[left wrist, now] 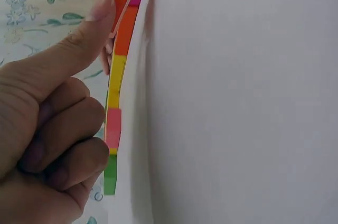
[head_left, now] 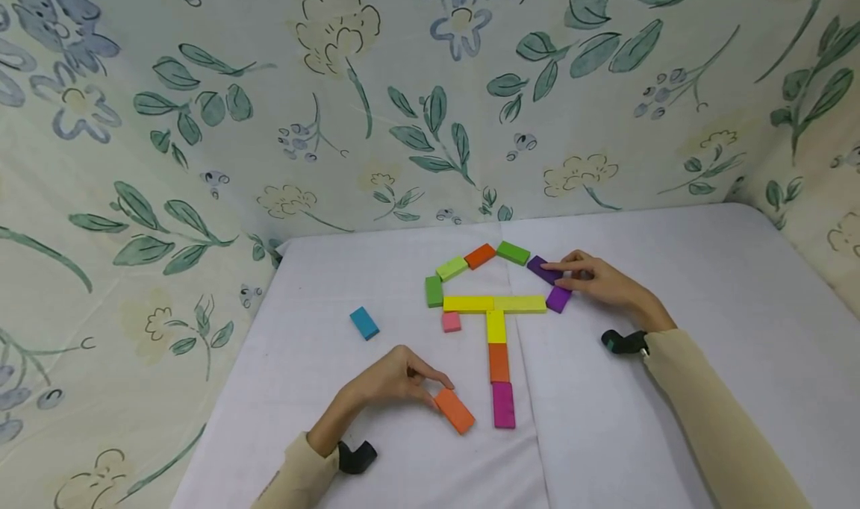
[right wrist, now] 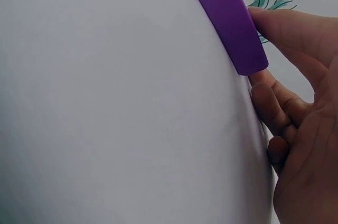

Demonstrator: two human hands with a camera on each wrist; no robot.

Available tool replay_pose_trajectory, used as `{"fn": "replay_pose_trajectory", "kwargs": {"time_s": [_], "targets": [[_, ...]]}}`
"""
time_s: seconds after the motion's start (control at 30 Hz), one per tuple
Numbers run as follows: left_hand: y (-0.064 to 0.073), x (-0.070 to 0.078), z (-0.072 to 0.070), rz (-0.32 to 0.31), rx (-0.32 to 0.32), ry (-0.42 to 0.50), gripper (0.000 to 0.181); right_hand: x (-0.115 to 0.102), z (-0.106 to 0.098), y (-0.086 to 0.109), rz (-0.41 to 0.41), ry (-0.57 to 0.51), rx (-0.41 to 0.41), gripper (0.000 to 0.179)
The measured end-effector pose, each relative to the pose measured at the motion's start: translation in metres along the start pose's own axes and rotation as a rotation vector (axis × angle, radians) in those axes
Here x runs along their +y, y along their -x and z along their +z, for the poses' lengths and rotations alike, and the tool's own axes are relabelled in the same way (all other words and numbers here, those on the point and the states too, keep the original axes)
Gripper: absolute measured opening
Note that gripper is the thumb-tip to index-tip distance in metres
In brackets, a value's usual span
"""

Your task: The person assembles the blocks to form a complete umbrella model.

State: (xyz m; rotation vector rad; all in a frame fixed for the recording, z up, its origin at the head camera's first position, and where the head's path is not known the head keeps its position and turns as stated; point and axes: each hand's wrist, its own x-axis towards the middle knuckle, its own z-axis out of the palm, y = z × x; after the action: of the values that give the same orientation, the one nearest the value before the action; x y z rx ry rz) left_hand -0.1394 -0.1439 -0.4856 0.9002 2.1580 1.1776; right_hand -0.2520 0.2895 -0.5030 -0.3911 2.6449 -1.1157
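Note:
My left hand pinches an orange block between thumb and finger, left of the stem's bottom. In the left wrist view, the thumb lies against this block and the other fingers are curled. At the arc's right side, my right hand pinches a dark purple block. Its thumb is close to a lighter purple block. Green, lime, red-orange and bright green blocks continue the arc. Below it lie a yellow block and a yellow-green block, end to end.
The stem runs down through yellow, orange and magenta blocks. A pink block touches the bar's left underside. A blue block lies apart at left. White cloth covers the table; floral fabric hangs behind.

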Motion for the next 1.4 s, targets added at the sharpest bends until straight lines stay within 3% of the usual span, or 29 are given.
{"fn": "replay_pose_trajectory", "kwargs": {"time_s": [0.17,0.37,0.47,0.6,0.97,1.23,1.4], "targets": [[-0.002,0.010,0.020,0.020,0.007,-0.054,0.032,0.000,0.000,-0.001,0.009,-0.001,0.001,0.045],[-0.003,0.019,0.034,-0.051,0.043,-0.161,0.031,0.000,0.001,-0.001,0.014,0.000,0.003,0.045],[-0.002,0.021,0.035,-0.069,0.015,-0.174,0.031,-0.001,0.001,-0.002,0.018,0.006,0.001,0.045],[-0.001,0.020,0.035,-0.047,-0.019,-0.179,0.032,0.000,0.000,-0.003,0.022,0.011,-0.002,0.046],[-0.005,0.025,0.038,0.010,-0.027,-0.240,0.029,-0.001,0.001,-0.001,0.032,-0.006,0.001,0.045],[-0.010,0.028,0.043,0.038,-0.019,-0.345,0.030,-0.005,0.001,0.002,0.053,0.001,0.000,0.047],[-0.009,0.028,0.044,0.042,-0.017,-0.361,0.031,-0.018,0.005,0.011,-0.019,0.074,0.051,0.048]]}}
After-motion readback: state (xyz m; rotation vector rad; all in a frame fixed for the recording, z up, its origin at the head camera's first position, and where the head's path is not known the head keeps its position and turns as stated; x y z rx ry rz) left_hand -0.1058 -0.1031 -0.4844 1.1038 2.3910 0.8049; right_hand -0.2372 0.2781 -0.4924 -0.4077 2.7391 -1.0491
